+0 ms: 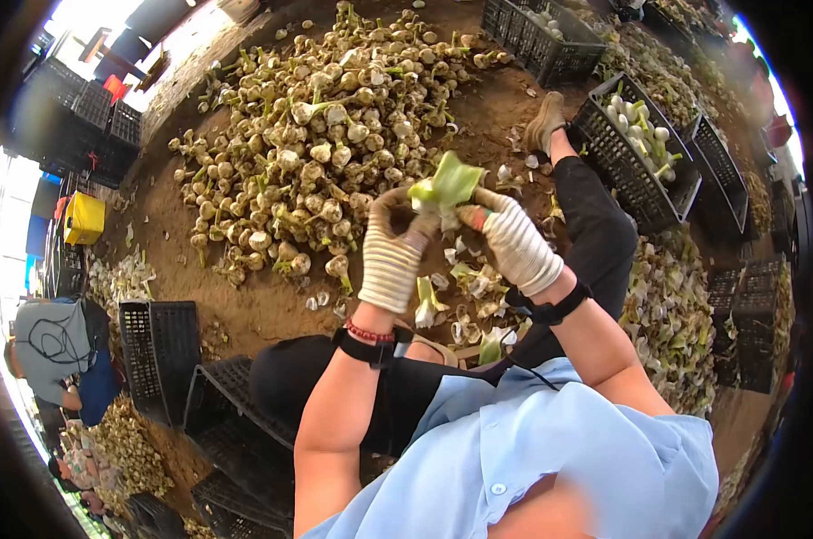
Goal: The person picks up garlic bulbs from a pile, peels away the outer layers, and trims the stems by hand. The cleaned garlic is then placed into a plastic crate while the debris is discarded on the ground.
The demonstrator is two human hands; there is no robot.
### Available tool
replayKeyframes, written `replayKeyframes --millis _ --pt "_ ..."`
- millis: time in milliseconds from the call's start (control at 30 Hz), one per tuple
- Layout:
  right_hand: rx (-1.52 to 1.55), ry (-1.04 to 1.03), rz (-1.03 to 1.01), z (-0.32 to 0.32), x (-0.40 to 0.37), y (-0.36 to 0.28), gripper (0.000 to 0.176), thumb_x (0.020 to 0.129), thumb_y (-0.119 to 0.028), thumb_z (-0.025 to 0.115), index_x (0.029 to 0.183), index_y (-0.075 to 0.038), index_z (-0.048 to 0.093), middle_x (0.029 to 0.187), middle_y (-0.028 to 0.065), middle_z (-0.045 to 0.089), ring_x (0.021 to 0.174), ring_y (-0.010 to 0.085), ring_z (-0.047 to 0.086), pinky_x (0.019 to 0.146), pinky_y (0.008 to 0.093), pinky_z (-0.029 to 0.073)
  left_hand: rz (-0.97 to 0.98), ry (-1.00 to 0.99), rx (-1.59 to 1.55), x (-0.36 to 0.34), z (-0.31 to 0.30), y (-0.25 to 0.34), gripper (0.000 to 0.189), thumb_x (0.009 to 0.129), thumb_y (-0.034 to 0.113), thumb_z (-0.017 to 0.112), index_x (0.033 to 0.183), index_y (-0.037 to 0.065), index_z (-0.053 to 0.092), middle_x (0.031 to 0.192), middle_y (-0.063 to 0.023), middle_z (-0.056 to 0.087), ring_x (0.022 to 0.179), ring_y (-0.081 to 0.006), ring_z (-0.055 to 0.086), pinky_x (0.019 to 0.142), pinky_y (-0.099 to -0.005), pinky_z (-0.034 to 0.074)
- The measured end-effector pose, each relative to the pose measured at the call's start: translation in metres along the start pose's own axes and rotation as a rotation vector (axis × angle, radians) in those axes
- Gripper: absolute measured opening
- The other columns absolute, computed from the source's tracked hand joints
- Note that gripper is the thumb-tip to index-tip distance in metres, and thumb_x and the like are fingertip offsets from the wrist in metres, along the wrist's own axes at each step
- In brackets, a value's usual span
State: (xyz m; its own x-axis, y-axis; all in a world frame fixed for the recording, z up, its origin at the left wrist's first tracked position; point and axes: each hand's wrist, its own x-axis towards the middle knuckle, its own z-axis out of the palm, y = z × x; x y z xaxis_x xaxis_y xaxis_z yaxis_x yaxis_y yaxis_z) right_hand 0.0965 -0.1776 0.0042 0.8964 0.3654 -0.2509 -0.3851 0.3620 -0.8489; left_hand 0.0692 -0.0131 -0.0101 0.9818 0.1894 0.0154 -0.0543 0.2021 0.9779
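Observation:
Both hands wear striped knit gloves and meet above the ground in front of my lap. My left hand [393, 247] is closed on the lower part of a garlic bulb with pale green leafy layers [451, 184]. My right hand [511, 235] is closed on the same garlic from the other side, its fingers at the peel. The green layers stick up between the hands; the bulb itself is mostly hidden by fingers. Beyond the hands lies a large heap of unpeeled garlic [325, 135]. Loose peels [430, 303] lie on the ground just below them.
A black crate [635, 153] of peeled garlic stands at right, another [546, 40] behind it. Empty-looking black crates [161, 359] stand at left. My legs [595, 234] flank the work spot. A co-worker [60, 350] sits at far left, near a yellow container [84, 218].

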Motion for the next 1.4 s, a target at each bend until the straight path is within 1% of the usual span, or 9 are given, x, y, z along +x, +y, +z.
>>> replayKeyframes --millis 333,433,467,533,667,800,1200,1300,1400 --pt "-0.059 -0.017 0.147 -0.062 -0.015 -0.022 0.028 0.095 -0.015 0.060 0.120 -0.003 0.059 0.096 0.0041 0.067 0.070 0.0111 0.062 0.064 0.0216 0.049 -0.241 0.460 -0.359 0.015 -0.066 0.002 0.027 0.089 0.028 0.075 0.101 0.009 0.061 0.072 -0.0025 0.063 0.054 -0.0145 0.058 0.044 -0.0281 0.049" --pt "-1.120 -0.023 0.133 -0.073 -0.008 -0.005 0.041 0.094 -0.016 0.060 0.132 -0.005 0.052 0.093 0.0134 0.067 0.074 0.0232 0.065 0.070 0.0326 0.052 -0.128 0.320 -0.229 0.008 -0.046 0.005 0.016 0.091 0.019 0.073 0.100 0.008 0.065 0.082 -0.0013 0.066 0.060 -0.0099 0.058 0.051 -0.0267 0.049" --pt "-1.386 -0.019 -0.132 -0.067 -0.004 -0.001 0.040 0.093 -0.016 0.061 0.132 -0.006 0.053 0.099 0.0206 0.066 0.078 0.0304 0.067 0.073 0.0373 0.053 -0.066 0.272 -0.187 0.002 -0.035 0.013 0.015 0.091 0.014 0.072 0.102 0.007 0.066 0.085 -0.0013 0.066 0.065 -0.0089 0.059 0.059 -0.0248 0.050" --pt "-1.277 0.046 -0.022 -0.024 -0.001 -0.021 0.040 0.095 -0.009 0.055 0.134 -0.003 0.052 0.101 0.0147 0.066 0.083 0.0223 0.064 0.075 0.0333 0.052 0.132 0.170 -0.074 -0.002 -0.028 0.002 0.014 0.091 0.009 0.072 0.103 0.005 0.066 0.090 -0.0016 0.066 0.074 -0.0078 0.059 0.068 -0.0233 0.051" --pt "-1.491 0.050 -0.808 0.025 0.008 -0.018 0.025 0.089 -0.014 0.062 0.111 -0.001 0.062 0.088 0.0163 0.064 0.082 0.0336 0.064 0.073 0.0412 0.053 0.436 0.160 0.481 -0.006 -0.021 0.000 0.025 0.084 0.001 0.075 0.108 0.003 0.066 0.098 -0.0100 0.066 0.087 -0.0206 0.064 0.078 -0.0306 0.052" --pt "-1.685 0.055 -0.912 0.029 0.015 -0.006 0.020 0.086 -0.011 0.060 0.103 0.000 0.063 0.084 0.0148 0.063 0.078 0.0318 0.063 0.069 0.0410 0.052 0.508 0.074 0.561 -0.015 -0.019 0.012 0.034 0.080 -0.006 0.072 0.112 0.004 0.066 0.105 -0.0131 0.063 0.092 -0.0247 0.064 0.080 -0.0318 0.052" --pt "-1.429 0.198 -0.760 -0.044 0.036 -0.014 0.013 0.085 -0.005 0.062 0.097 -0.001 0.064 0.090 0.0175 0.063 0.082 0.0362 0.062 0.074 0.0407 0.051 0.357 -0.088 0.331 -0.018 -0.042 0.020 0.023 0.075 -0.015 0.069 0.086 0.006 0.071 0.106 -0.0056 0.067 0.092 -0.0143 0.064 0.080 -0.0284 0.052" --pt "-1.627 0.252 -0.388 -0.095 0.042 -0.012 0.016 0.081 -0.006 0.065 0.095 -0.003 0.061 0.092 0.0170 0.062 0.086 0.0360 0.062 0.079 0.0418 0.051 0.218 -0.027 0.153 -0.019 -0.042 0.024 0.022 0.076 -0.018 0.066 0.079 0.004 0.067 0.102 -0.0057 0.070 0.088 -0.0104 0.063 0.081 -0.0258 0.051" --pt "-0.658 0.372 0.179 -0.143 0.057 0.016 0.029 0.088 -0.020 0.067 0.108 -0.001 0.060 0.102 0.0157 0.064 0.087 0.0275 0.063 0.078 0.0411 0.050 0.167 -0.021 0.149 -0.015 -0.038 0.024 0.021 0.078 -0.017 0.065 0.080 0.004 0.067 0.102 -0.0059 0.071 0.088 -0.0103 0.063 0.080 -0.0255 0.050"
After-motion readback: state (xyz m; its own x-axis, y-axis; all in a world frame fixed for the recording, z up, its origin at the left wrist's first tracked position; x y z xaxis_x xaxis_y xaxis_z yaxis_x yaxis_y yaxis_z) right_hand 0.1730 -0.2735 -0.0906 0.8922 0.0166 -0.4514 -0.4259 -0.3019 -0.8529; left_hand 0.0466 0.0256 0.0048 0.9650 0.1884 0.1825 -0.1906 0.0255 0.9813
